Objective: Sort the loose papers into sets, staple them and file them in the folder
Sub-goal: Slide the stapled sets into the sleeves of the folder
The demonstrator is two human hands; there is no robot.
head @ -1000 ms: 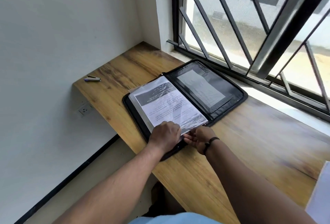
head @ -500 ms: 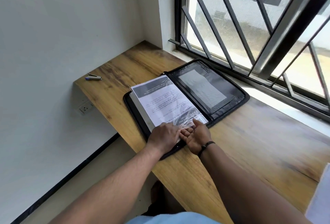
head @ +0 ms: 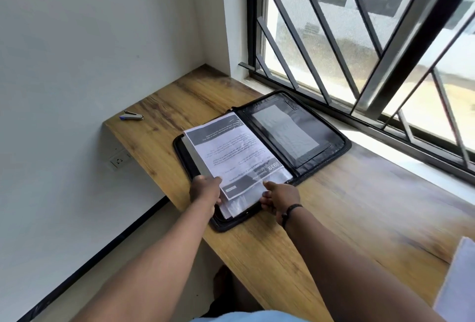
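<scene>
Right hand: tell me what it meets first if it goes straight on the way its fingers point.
The right hand points up-left at the clear plastic sleeve, which its fingertips seemingly already touch, then the printed paper. Depth is unclear.

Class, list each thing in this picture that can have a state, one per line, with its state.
folder: unzipped, lying open flat on the desk
printed sheet: on the folder's left half, print upside down to the camera
stapler: lying untouched near the desk's far corner
left hand: holds the sheet's near edge
right hand: on the clear sleeve
</scene>
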